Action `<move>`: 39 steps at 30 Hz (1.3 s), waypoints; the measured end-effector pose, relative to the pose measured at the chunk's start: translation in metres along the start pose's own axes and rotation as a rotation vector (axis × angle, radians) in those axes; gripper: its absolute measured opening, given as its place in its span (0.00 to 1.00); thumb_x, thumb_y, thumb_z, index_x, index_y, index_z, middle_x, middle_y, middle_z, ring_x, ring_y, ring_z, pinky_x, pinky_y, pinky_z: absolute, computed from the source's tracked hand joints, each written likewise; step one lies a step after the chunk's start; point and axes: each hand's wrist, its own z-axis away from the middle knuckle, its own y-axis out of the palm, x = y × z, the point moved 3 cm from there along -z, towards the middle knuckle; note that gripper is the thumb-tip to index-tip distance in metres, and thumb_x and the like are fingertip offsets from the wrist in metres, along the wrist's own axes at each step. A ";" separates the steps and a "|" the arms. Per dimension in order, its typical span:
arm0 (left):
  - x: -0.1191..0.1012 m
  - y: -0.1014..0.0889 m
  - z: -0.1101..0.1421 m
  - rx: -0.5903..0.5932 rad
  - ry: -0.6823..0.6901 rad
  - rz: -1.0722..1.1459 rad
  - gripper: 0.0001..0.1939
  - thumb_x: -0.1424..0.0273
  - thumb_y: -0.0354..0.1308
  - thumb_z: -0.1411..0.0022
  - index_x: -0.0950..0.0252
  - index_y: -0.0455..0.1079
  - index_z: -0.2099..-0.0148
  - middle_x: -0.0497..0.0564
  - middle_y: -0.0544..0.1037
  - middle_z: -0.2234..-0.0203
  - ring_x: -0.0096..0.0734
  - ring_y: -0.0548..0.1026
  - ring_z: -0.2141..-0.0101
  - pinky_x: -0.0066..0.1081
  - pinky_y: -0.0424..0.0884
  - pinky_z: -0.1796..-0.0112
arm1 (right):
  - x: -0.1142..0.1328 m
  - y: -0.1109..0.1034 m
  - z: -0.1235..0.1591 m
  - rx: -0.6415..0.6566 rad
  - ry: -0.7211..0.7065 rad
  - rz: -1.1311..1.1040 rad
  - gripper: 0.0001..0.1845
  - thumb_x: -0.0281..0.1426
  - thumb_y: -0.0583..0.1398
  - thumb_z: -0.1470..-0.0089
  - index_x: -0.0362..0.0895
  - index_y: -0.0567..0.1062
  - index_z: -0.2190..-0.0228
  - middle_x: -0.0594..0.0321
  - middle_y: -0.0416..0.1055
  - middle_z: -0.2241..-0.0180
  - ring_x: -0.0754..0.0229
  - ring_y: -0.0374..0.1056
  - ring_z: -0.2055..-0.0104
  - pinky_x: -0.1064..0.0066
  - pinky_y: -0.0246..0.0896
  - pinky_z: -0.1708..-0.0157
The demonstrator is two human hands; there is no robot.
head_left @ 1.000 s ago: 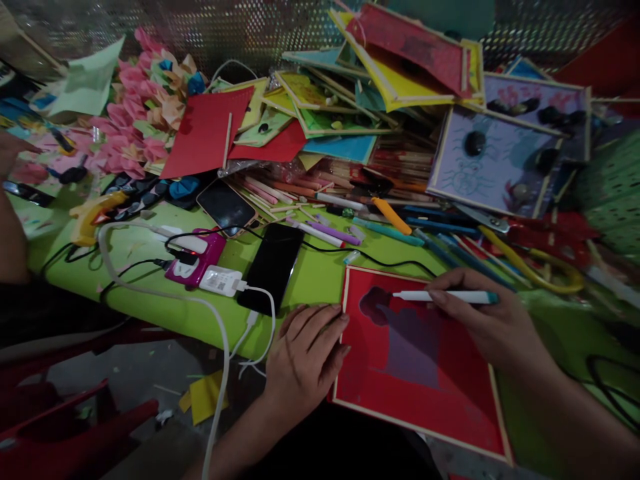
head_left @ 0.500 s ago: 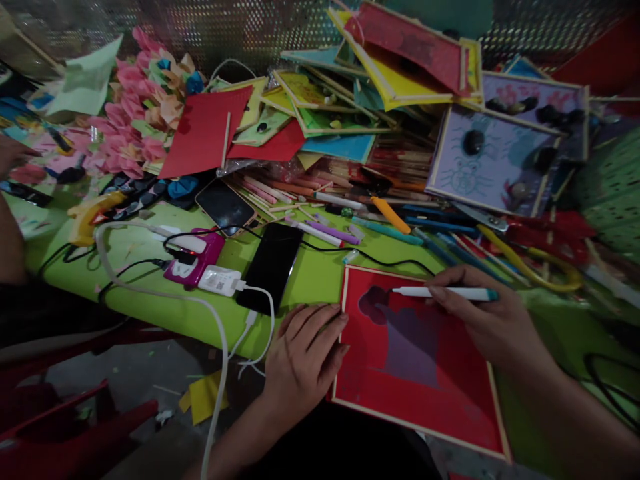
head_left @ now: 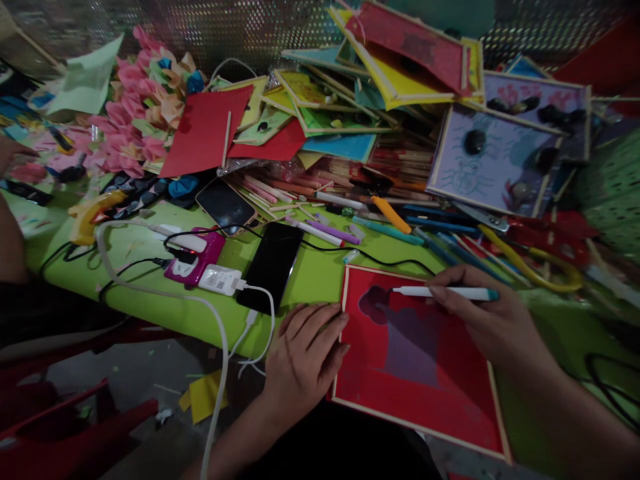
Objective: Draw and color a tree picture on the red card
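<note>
A red board [head_left: 440,393] with a thin wooden frame lies at the near edge of the green table [head_left: 320,273]. A dark purple shape is coloured in on its upper left part. My right hand [head_left: 487,320] is closed on a white marker with a teal end [head_left: 445,292], its tip over the purple shape. My left hand [head_left: 305,357] lies flat with fingers stretched out, fingertips touching the board's left edge.
A black phone [head_left: 273,263] lies left of the board, beside a charger and pink power strip [head_left: 193,260] with white and black cables. Loose markers [head_left: 385,223], framed coloured boards [head_left: 490,160] and pink paper flowers [head_left: 135,113] crowd the back. Another person's arm [head_left: 10,220] is at far left.
Almost nothing has moved. The marker tip has shifted very slightly over the purple shape; my left hand stays on the board's edge.
</note>
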 end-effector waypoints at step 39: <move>0.001 0.000 0.000 0.004 0.008 -0.001 0.15 0.70 0.56 0.18 0.63 0.78 0.36 0.52 0.87 0.43 0.40 0.83 0.43 0.42 0.72 0.36 | 0.004 0.002 0.003 0.097 -0.035 0.015 0.22 0.54 0.76 0.47 0.48 0.85 0.71 0.61 0.76 0.76 0.60 0.67 0.75 0.70 0.60 0.75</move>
